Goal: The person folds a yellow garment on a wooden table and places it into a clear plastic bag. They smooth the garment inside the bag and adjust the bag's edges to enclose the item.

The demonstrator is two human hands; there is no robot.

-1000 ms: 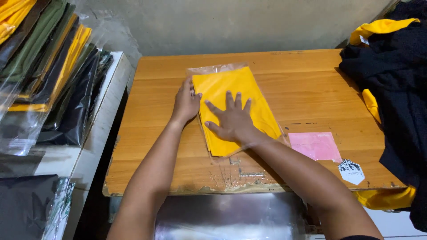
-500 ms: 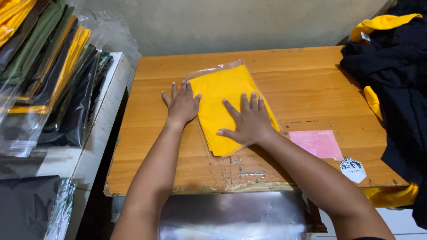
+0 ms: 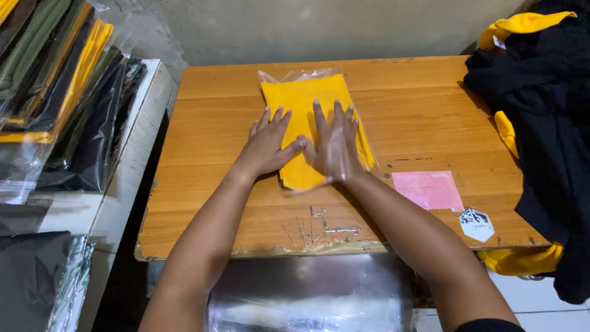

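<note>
A folded yellow garment in a clear plastic bag [image 3: 305,98] lies on the wooden table [image 3: 203,184], its open end toward the wall. My left hand [image 3: 269,142] rests flat on the bag's near left side, fingers spread. My right hand [image 3: 335,142] presses flat on the near right part, fingers pointing away from me. The two hands sit side by side, thumbs nearly touching, and cover the lower half of the bag. Neither hand grips anything.
A pink paper slip [image 3: 428,189] and a small white sticker [image 3: 476,224] lie on the table's right. A heap of black and yellow clothes [image 3: 541,123] fills the right edge. Stacked bagged garments [image 3: 55,104] sit on a white shelf at left. Clear plastic sheets [image 3: 307,295] lie below the table.
Both hands have slid toward each other on the bag. The left moved from the bag's left edge onto it, and the right moved inward and up.
</note>
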